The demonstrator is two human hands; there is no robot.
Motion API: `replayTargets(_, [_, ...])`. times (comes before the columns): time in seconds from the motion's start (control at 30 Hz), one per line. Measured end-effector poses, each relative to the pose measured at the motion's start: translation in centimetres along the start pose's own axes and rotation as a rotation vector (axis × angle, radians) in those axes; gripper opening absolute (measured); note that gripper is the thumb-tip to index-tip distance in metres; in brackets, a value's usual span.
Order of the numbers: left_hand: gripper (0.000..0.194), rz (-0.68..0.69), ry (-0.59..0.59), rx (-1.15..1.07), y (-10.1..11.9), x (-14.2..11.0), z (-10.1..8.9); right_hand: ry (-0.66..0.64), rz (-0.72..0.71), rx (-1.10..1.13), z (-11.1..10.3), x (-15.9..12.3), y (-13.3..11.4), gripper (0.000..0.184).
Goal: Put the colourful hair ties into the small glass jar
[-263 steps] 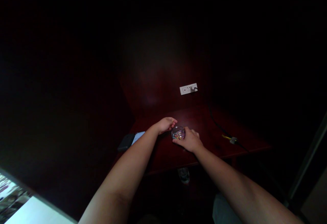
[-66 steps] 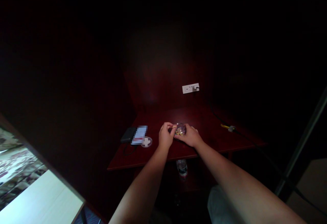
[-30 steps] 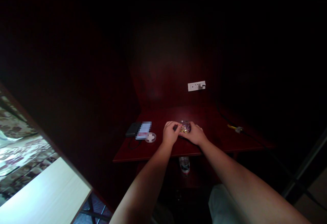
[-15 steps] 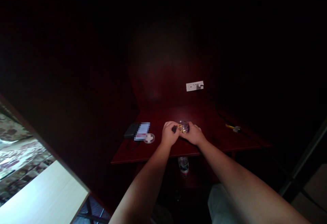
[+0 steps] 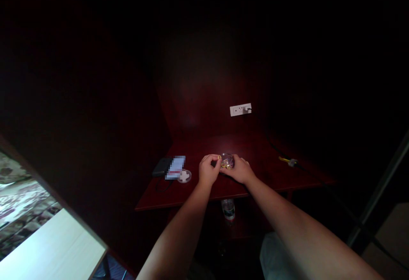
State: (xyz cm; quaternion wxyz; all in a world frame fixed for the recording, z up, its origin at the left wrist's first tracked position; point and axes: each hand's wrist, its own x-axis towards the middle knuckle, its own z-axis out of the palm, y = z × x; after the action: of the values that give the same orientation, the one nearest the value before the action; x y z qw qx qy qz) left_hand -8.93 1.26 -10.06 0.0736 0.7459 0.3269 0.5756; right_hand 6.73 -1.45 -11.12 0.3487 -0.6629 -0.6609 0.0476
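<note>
My right hand (image 5: 241,170) is wrapped around the right side of a small clear round jar (image 5: 228,157). The jar stands on the dark red desk (image 5: 204,192) and holds several small coloured loops (image 5: 227,163) that look like hair ties. At its left rim, my left hand (image 5: 209,170) pinches a small yellow hair tie (image 5: 219,157) between thumb and forefinger. Left of that hand lies a clear round lid (image 5: 184,176) with a pale cross-shaped patch.
A black box-like device (image 5: 161,167) and a phone (image 5: 175,167) with a blurred screen lie at the left. A yellow-ended cable (image 5: 291,162) crosses the right side. On the back panel is a white socket (image 5: 240,110). Below the desk stands a plastic bottle (image 5: 228,210).
Since the first frame my left hand has come from beyond the jar to its left side, uncovering the lid. The yellow hair tie has moved slightly left, away from the jar, in my fingers.
</note>
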Motion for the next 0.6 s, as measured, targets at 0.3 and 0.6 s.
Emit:
replayTargets(0.3, [0.012, -0.139, -0.041, -0.067, -0.19, -0.17, 0.25, -0.01, 0.0, 0.006, -0.26, -0.05, -0.2, 0.081])
replayTargets(0.6, [0.009, -0.094, -0.041, 0.031, 0.11, 0.0, 0.0, -0.007, -0.003, 0.004, -0.19, -0.06, -0.13, 0.08])
